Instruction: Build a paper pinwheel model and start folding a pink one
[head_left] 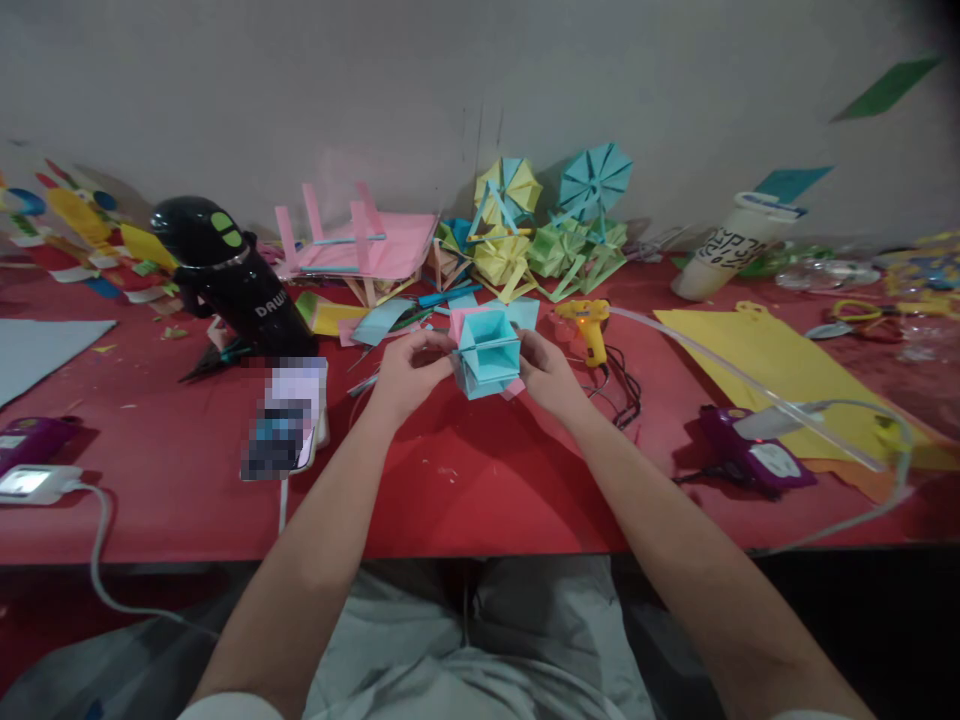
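Centrally, a light-blue folded-paper piece point(489, 352) is held above the red bench point(465, 510), gripped at its left side by the left hand point(414, 372) and at its right side by the right hand point(550, 374), the fingers of each closed on the paper. To the left of the left hand lies a phone point(289, 420), its screen pixelated and unreadable. Beyond it, farther from the wearer, leans a black bottle point(247, 290) marked with white capitals, of which "DAW" can be read before the lettering curves out of sight. Just beyond the right hand, slightly to its right, is a yellow glue gun point(589, 325) with a lit orange spot; any lettering is too small to read. Farther right and beyond, a tilted pale cup point(735, 245) bears bold black characters, not legible with certainty. Right of the right hand and nearer the wearer, a purple power adapter point(720, 440) carries a white oval label point(777, 462), its print indistinct. Ahead of both hands stand yellow, blue and green folded-paper models point(555, 225).
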